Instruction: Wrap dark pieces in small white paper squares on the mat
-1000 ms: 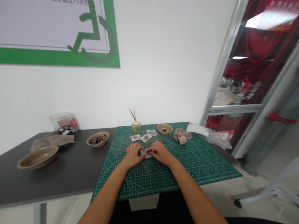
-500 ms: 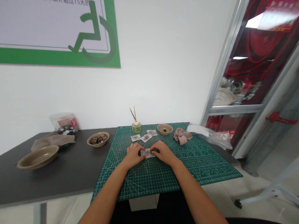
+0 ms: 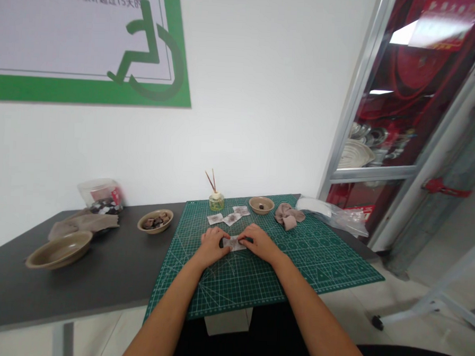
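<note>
Both hands rest on the green cutting mat [image 3: 316,262] around a small white packet [image 3: 233,243] with a dark centre. My left hand [image 3: 212,245] has its fingers curled down on the packet's left end, with a small dark object showing at its fingertips. My right hand [image 3: 259,242] pinches the packet's right end, and a dark slim thing pokes out by its fingers. Three similar packets [image 3: 228,218] lie just beyond the hands.
A reed diffuser [image 3: 216,199], a small bowl [image 3: 261,205] and a beige cloth [image 3: 288,215] stand at the mat's far edge. On the grey table left sit a bowl of dark pieces [image 3: 155,220], a big empty bowl [image 3: 59,249], a plastic jar [image 3: 100,195]. Plastic bags [image 3: 335,214] lie right.
Almost nothing has moved. My right hand's fingers have shifted slightly on the packet's right end; the left hand stays put.
</note>
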{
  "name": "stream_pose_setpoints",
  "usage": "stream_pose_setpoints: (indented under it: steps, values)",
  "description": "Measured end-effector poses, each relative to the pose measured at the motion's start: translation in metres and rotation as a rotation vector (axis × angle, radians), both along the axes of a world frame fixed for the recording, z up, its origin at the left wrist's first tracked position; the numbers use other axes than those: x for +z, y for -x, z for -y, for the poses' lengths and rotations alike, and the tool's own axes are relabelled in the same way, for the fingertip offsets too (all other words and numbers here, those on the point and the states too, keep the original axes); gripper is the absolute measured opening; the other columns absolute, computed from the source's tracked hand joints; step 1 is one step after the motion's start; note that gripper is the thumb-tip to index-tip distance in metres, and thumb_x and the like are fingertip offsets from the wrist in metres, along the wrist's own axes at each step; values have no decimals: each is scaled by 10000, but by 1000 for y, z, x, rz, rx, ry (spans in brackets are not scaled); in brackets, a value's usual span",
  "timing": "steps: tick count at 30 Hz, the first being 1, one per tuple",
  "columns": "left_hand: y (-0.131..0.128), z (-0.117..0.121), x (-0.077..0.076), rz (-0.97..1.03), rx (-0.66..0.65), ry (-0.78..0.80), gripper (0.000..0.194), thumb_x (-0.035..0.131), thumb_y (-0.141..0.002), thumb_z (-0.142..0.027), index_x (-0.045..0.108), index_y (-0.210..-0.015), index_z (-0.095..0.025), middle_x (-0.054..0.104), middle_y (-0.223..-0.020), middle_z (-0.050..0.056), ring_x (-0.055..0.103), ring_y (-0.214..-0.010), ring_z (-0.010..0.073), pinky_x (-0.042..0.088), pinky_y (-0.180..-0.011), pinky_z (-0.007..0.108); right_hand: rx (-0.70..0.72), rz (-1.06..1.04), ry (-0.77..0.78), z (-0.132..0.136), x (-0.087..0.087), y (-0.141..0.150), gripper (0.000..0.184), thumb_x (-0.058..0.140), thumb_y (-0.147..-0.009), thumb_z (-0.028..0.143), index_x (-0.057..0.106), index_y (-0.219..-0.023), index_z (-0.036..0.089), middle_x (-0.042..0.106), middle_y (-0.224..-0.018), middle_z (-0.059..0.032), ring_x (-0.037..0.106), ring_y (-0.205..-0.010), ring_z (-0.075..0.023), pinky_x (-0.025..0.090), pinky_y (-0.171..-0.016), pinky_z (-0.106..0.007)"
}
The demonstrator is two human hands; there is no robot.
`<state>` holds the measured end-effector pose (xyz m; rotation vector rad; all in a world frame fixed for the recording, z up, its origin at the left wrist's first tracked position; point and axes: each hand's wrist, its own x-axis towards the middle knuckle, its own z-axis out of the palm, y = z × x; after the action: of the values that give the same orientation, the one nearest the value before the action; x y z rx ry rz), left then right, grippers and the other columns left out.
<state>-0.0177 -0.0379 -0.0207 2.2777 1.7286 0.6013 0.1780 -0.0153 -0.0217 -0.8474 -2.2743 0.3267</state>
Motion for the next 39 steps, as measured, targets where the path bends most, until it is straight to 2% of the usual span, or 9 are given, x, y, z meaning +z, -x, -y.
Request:
stream_pose_setpoints:
  steps: [6,12,16,21,26,33,39]
  values:
    - [0,1,1,-6,-3,2,256,603,-741,-317,621,-985,-244,572,-1078,26,451,-1059,230,320,-870,366,22,-4,6,3,3,5,134,615,-771,72,676,-829,176,654,-804,-37,540,-839,-179,411,-811,-330]
    - [0,0,0,-13,0,-5,240,600,-746,-311,620,-977,-252,569,-1075,21,448,-1066,230,320,-877,363,8,29,-4,1,0,2,180,619,-774,89,681,-920,175,642,-789,-42,528,-830,-183,413,-798,-328]
    - [0,-1,-1,-12,2,-3,249,598,-744,-321,618,-983,-254,571,-1072,22,449,-1055,229,321,-876,367,36,45,-26,0,-1,5,162,618,-774,84,681,-894,172,639,-793,-41,526,-833,-180,409,-812,-332]
    - [-1,1,1,-8,-1,1,245,585,-746,-316,623,-979,-249,572,-1076,23,448,-1057,227,322,-877,365,-16,12,-5,2,2,1,132,622,-768,83,671,-857,167,630,-785,-39,522,-827,-177,405,-810,-326]
    - [-1,1,2,-12,1,3,250,587,-747,-318,621,-984,-247,571,-1070,26,450,-1056,233,323,-875,376,26,24,11,4,3,6,159,616,-759,64,661,-865,174,626,-786,-32,524,-829,-178,409,-794,-324]
    - [0,2,2,-13,-4,-3,247,591,-747,-312,617,-984,-246,565,-1079,20,445,-1067,227,321,-877,365,-24,-7,47,5,3,3,145,625,-744,59,650,-837,167,621,-784,-32,523,-824,-176,415,-774,-317]
    - [-1,2,3,-16,0,2,249,593,-746,-313,616,-983,-240,567,-1077,26,450,-1063,232,321,-881,372,9,1,55,6,3,7,149,626,-743,58,641,-843,167,623,-794,-27,533,-823,-172,414,-785,-326]
